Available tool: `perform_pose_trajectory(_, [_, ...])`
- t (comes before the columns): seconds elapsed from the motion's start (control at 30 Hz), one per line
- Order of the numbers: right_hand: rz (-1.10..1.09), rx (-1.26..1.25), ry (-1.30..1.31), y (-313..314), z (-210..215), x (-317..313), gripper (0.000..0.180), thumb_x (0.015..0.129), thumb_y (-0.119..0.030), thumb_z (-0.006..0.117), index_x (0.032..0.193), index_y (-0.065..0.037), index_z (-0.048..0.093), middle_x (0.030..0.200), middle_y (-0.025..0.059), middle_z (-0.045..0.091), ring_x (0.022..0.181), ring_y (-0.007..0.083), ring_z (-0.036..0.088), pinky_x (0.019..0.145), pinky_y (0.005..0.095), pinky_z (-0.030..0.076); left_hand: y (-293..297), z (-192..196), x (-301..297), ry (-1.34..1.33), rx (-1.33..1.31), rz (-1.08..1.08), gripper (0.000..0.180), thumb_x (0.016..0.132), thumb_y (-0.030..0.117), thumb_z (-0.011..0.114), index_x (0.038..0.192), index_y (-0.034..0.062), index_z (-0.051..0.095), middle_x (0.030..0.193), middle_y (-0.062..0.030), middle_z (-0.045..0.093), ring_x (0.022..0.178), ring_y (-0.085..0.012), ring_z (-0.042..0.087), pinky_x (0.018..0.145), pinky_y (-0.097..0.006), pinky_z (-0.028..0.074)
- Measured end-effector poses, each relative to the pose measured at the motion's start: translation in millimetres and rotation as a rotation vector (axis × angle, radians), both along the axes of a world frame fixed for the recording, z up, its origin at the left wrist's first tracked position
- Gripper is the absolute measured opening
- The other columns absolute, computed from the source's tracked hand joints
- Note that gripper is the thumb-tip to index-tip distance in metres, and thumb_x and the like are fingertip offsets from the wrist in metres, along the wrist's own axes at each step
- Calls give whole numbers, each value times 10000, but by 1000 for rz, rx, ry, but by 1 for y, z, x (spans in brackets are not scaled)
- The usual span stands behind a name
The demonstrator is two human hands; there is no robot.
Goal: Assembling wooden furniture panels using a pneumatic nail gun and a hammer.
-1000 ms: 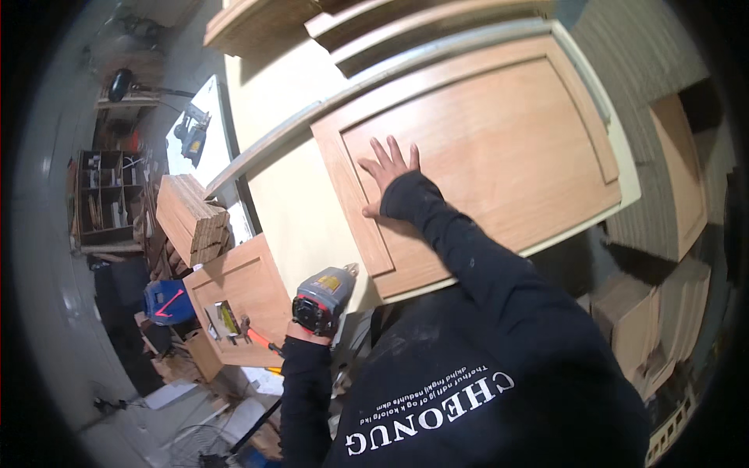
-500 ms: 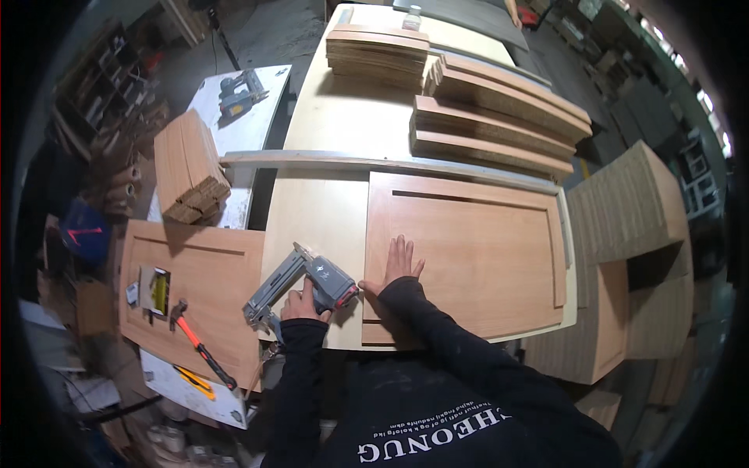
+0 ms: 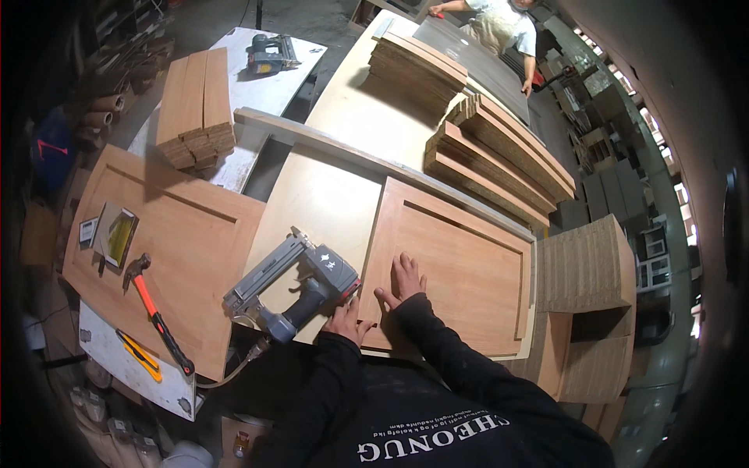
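Note:
My right hand (image 3: 406, 279) lies flat, fingers spread, on a framed wooden door panel (image 3: 460, 269) with a recessed centre. At the panel's near left corner is my left hand (image 3: 349, 321), its fingers apart and touching the edge; part of the fingers is hard to make out. Just left of it a grey nail gun (image 3: 292, 281) lies on the pale table board (image 3: 331, 183), with no hand around its handle. An air hose (image 3: 242, 365) runs from the gun's handle end.
A second panel (image 3: 175, 226) at left bears a claw hammer (image 3: 156, 312). A yellow utility knife (image 3: 139, 355) lies near it. Stacked wooden strips (image 3: 499, 160) stand beyond a long rail (image 3: 343, 164). Another nail gun (image 3: 271, 54) rests far left. A co-worker (image 3: 499, 31) handles a grey sheet at the back.
My left hand has left the nail gun's handle and moved right to the panel's corner. My right hand stays flat on the panel. The view has turned, bringing a co-worker into sight.

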State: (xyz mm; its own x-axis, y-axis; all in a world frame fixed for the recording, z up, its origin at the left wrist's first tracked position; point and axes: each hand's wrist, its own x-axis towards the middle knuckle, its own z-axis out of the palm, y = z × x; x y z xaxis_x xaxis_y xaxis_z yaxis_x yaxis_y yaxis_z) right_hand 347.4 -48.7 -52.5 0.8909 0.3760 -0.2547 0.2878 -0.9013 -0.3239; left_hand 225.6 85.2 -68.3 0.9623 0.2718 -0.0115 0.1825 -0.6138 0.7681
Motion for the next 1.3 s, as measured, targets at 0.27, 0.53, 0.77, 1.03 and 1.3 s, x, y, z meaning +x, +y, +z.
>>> perform_pose_trajectory(0.27, [68,147,-170,-17,-43,6,832,650,-463,617,1291,-62,271,1371,193,185,1277,355,128,991,510,150,-10,-46,-2,-16,15,-29,603,679,410,628,1160,89,457,887,-148,522,773,-303,532,647,-391,448])
perform_pose_trajectory(0.53, [103,78,-43,-15,-19,-10,976,554,-549,662,1304,-73,258,1378,186,167,1283,368,85,964,585,66,13,4,-28,-26,7,-78,567,700,273,656,1180,73,430,869,-130,502,757,-297,549,628,-375,454])
perform_pose_trajectory(0.77, [234,35,-153,-7,1,-68,818,559,-670,579,1247,-279,372,1355,217,179,1204,490,178,849,702,154,52,71,14,-295,-120,-81,202,709,147,622,896,75,607,696,-100,552,628,-260,566,551,-342,450])
perform_pose_trajectory(1.03, [208,220,-109,6,16,-44,724,613,-473,626,1212,-137,394,1354,242,161,1246,411,176,921,645,122,21,44,14,-24,-42,-41,314,730,83,528,1037,18,539,833,-140,521,792,-306,541,680,-366,444])
perform_pose_trajectory(1.3, [317,182,-49,6,12,-40,785,632,-415,618,1256,-64,296,1363,244,147,1263,377,167,954,597,91,5,19,-4,57,-117,47,465,688,53,570,1145,23,487,859,-157,468,807,-305,497,681,-373,415])
